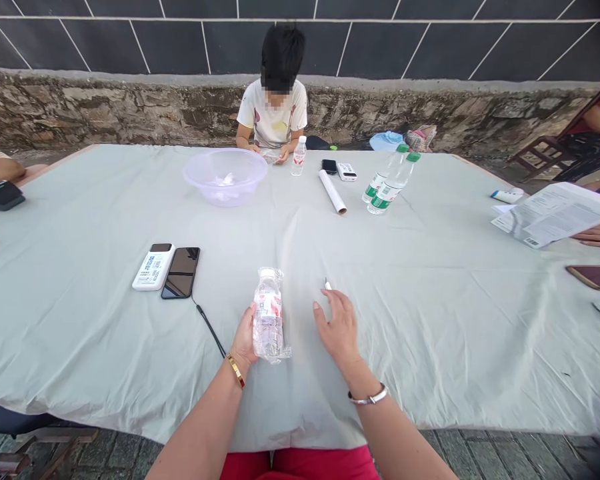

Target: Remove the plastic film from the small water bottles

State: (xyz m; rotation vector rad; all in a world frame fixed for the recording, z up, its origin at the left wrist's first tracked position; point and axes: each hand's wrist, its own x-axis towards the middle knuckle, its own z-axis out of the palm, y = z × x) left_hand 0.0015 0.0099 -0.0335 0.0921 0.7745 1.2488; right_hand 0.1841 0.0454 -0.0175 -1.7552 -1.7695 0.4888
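Note:
My left hand (245,335) is closed round a small clear water bottle (269,307) with a white cap and a red-and-white label. Loose clear plastic film surrounds the bottle, crumpled past its cap and base. My right hand (339,328) is over the cloth to the right of the bottle, thumb and fingers apart. At its fingertips lies a small white tool (328,285) with a thin dark tip, partly hidden by the hand; its kind is unclear.
A power bank (153,268) and a black phone (181,273) with a strap lie left. Further back stand a translucent purple basin (225,195), a white roll (333,192) and green-capped bottles (384,195). A person (273,110) sits opposite; others sit at both sides, papers (555,212) at right.

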